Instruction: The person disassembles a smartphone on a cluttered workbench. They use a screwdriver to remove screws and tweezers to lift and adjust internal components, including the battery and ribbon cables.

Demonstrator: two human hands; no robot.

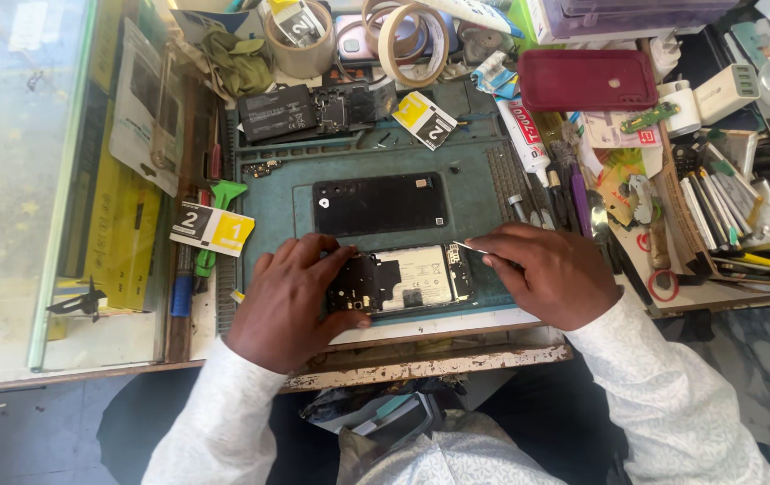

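An opened phone lies on a teal work mat, its battery and black circuit board showing. My left hand rests on the phone's left end, thumb and fingers pressing the board area. My right hand grips thin metal tweezers whose tip touches the phone's right end. Just beyond, the phone's black back cover lies flat on the mat.
Tape rolls, a black battery, yellow-and-black cards, a glue tube, a dark red phone case, chargers and several tools crowd the bench. A glass counter lies left.
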